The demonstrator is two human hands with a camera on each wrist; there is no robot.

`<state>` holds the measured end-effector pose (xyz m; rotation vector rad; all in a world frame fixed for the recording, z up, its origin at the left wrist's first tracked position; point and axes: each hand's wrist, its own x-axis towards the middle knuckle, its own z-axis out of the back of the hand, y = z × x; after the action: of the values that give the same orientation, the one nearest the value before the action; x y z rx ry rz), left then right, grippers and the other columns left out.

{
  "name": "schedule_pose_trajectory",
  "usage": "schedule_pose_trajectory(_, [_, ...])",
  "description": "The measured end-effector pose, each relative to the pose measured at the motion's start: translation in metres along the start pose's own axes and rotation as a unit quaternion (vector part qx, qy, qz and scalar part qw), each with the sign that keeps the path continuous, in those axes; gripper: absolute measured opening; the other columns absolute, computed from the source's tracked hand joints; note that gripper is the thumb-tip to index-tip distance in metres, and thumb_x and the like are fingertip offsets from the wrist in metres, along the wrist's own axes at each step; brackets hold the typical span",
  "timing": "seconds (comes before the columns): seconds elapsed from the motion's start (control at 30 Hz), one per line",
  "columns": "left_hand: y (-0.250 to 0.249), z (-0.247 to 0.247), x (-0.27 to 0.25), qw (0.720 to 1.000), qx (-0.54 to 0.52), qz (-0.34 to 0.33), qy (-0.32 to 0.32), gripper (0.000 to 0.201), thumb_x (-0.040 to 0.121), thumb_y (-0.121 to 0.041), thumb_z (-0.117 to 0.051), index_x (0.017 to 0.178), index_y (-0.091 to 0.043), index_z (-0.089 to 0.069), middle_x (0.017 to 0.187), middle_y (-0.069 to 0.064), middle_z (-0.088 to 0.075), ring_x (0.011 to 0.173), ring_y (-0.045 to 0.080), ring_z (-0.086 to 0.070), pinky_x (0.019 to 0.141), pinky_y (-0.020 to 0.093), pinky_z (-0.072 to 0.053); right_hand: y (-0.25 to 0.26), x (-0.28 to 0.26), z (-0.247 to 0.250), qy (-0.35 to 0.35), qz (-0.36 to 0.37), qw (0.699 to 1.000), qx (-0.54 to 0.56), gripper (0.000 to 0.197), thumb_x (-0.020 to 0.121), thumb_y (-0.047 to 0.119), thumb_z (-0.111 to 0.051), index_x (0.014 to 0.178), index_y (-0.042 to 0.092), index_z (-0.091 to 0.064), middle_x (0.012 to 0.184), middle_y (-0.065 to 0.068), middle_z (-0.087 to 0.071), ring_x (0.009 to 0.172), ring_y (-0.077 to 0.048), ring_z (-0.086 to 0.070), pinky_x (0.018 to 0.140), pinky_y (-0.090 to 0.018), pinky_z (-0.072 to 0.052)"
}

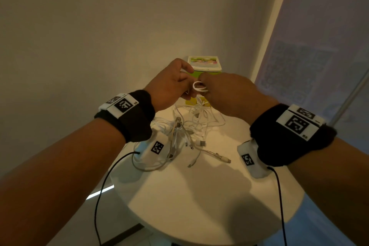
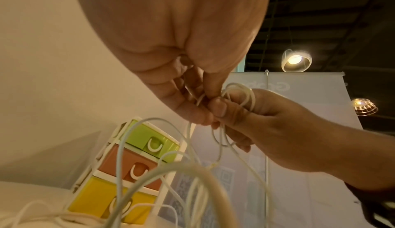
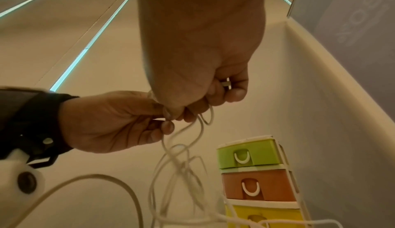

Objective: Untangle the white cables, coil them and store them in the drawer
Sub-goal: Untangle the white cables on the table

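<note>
Both hands are raised above the table, in front of the small drawer unit (image 1: 205, 64). My right hand (image 1: 207, 88) holds a small coil of thin white cable (image 1: 199, 87), its loops wound round the fingers (image 2: 245, 94). A connector plug (image 3: 226, 83) is tucked under its curled fingers. My left hand (image 1: 184, 84) pinches the same cable right beside the coil (image 3: 166, 121). The cable's free length hangs down into a tangle of white cables (image 1: 185, 132) on the table. The green (image 3: 245, 155), orange (image 3: 254, 187) and yellow (image 3: 262, 216) drawers are all closed.
The round white table (image 1: 199, 195) has bare surface toward me. Loose plugs (image 1: 201, 143) lie among the cables. A wall stands at the left and back, and a banner (image 1: 319, 46) hangs at the right. Thin black leads (image 1: 103, 185) dangle from both wrist cameras.
</note>
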<state>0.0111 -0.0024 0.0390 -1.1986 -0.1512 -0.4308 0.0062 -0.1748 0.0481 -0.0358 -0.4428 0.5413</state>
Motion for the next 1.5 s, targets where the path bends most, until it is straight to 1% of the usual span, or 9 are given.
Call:
schedule_pose_trajectory(0.27, [0.001, 0.0, -0.002, 0.996, -0.091, -0.013, 0.001, 0.02, 0.098, -0.009, -0.053, 0.117, -0.004, -0.048, 0.088, 0.01, -0.062, 0.067, 0.013, -0.06, 0.061, 0.024, -0.049, -0.006, -0.001, 0.01, -0.051, -0.003, 0.998, -0.022, 0.02, 0.101, 0.031, -0.04, 0.113, 0.02, -0.052, 0.089, -0.008, -0.066, 0.068, -0.026, -0.049, 0.058, -0.032, -0.037])
schedule_pose_trajectory(0.4, [0.003, -0.003, 0.001, 0.995, -0.1, -0.017, 0.018, 0.022, 0.096, -0.007, -0.056, 0.116, -0.006, -0.048, 0.088, 0.006, -0.065, 0.066, 0.012, -0.058, 0.061, 0.023, -0.05, -0.008, -0.002, 0.011, -0.076, -0.023, 0.996, -0.025, 0.019, 0.1, 0.027, -0.043, 0.114, 0.02, -0.053, 0.091, -0.011, -0.068, 0.078, -0.034, -0.062, 0.059, -0.035, -0.039])
schedule_pose_trajectory(0.63, [0.029, -0.001, -0.003, 0.996, -0.027, 0.012, 0.079, 0.006, 0.098, -0.008, -0.05, 0.095, -0.007, -0.055, 0.078, -0.001, -0.059, 0.065, 0.012, -0.055, 0.065, 0.026, -0.047, -0.035, -0.005, 0.04, -0.246, -0.146, 0.956, 0.059, 0.022, 0.103, 0.026, -0.038, 0.113, 0.015, -0.053, 0.083, -0.014, -0.056, 0.068, -0.03, -0.042, 0.059, -0.034, -0.026])
schedule_pose_trajectory(0.73, [0.037, 0.001, -0.001, 0.995, -0.001, 0.024, 0.096, 0.012, 0.101, -0.013, -0.045, 0.095, -0.012, -0.055, 0.08, 0.0, -0.058, 0.069, 0.012, -0.059, 0.069, 0.028, -0.048, -0.043, -0.007, 0.041, -0.289, -0.166, 0.941, 0.063, 0.021, 0.102, 0.027, -0.039, 0.108, 0.012, -0.054, 0.092, -0.021, -0.064, 0.078, -0.042, -0.054, 0.06, -0.034, -0.023])
schedule_pose_trajectory(0.9, [0.025, 0.005, 0.0, 0.994, -0.075, 0.067, 0.041, 0.032, 0.102, -0.042, -0.035, 0.098, -0.017, -0.055, 0.069, 0.002, -0.058, 0.078, 0.03, -0.071, 0.064, 0.034, -0.053, -0.053, -0.011, 0.026, -0.184, -0.172, 0.968, 0.006, 0.017, 0.1, 0.021, -0.04, 0.103, 0.012, -0.053, 0.081, -0.019, -0.059, 0.073, -0.039, -0.055, 0.058, -0.035, -0.032])
schedule_pose_trajectory(1.07, [0.015, 0.008, 0.012, 0.994, -0.096, 0.039, -0.04, 0.036, 0.102, -0.047, -0.03, 0.107, -0.02, -0.054, 0.061, -0.003, -0.038, 0.051, 0.012, -0.049, 0.05, 0.026, -0.046, -0.046, -0.02, 0.001, -0.019, -0.132, 0.991, -0.024, 0.028, 0.099, 0.027, -0.044, 0.121, 0.012, -0.05, 0.101, -0.017, -0.066, 0.088, -0.037, -0.063, 0.061, -0.032, -0.036])
schedule_pose_trajectory(1.23, [0.004, 0.0, 0.02, 0.989, -0.136, 0.049, -0.031, 0.031, 0.101, -0.021, -0.029, 0.115, -0.012, -0.055, 0.066, 0.0, -0.042, 0.057, 0.017, -0.047, 0.06, 0.033, -0.045, -0.02, -0.016, -0.007, 0.046, -0.115, 0.991, 0.055, 0.084, 0.092, 0.059, -0.043, 0.154, 0.026, 0.002, 0.109, -0.011, -0.064, 0.092, -0.032, -0.065, 0.072, -0.036, -0.05])
schedule_pose_trajectory(1.37, [0.002, -0.005, 0.019, 1.0, 0.0, 0.026, 0.004, 0.03, 0.105, -0.021, -0.034, 0.122, -0.01, -0.057, 0.082, 0.006, -0.058, 0.072, 0.013, -0.063, 0.072, 0.03, -0.057, -0.013, -0.014, -0.012, 0.048, -0.066, 0.996, -0.028, 0.051, 0.1, 0.04, -0.038, 0.147, 0.021, -0.031, 0.099, -0.014, -0.052, 0.084, -0.037, -0.06, 0.067, -0.037, -0.046])
schedule_pose_trajectory(1.5, [0.011, -0.005, 0.017, 0.999, 0.022, 0.03, 0.003, 0.027, 0.101, -0.022, -0.047, 0.119, -0.011, -0.064, 0.101, 0.006, -0.067, 0.084, 0.011, -0.065, 0.084, 0.027, -0.056, -0.017, -0.02, -0.013, -0.016, -0.103, 0.989, -0.105, 0.014, 0.091, 0.01, -0.052, 0.103, 0.003, -0.056, 0.086, -0.017, -0.057, 0.072, -0.037, -0.063, 0.051, -0.032, -0.036])
